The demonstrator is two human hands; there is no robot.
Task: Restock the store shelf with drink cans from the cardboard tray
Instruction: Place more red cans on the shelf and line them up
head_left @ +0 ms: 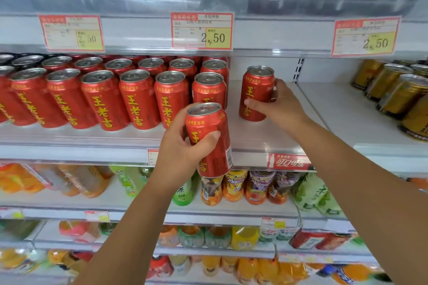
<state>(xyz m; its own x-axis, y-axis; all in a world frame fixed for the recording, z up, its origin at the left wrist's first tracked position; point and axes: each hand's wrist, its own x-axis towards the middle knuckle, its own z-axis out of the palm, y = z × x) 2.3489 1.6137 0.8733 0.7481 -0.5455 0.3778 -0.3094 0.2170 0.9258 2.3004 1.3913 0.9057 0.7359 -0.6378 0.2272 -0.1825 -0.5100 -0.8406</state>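
Bare forearms [129, 227], bare hands, left hand [183, 146], right hand [281, 105]

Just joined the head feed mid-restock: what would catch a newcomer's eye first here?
The block of red cans filling the left of the middle shelf stands out first. In the gap to its right, the right hand grips an upright can on the shelf, while the left hand holds a tilted can in front of the shelf edge. Gold cans sit at far right.
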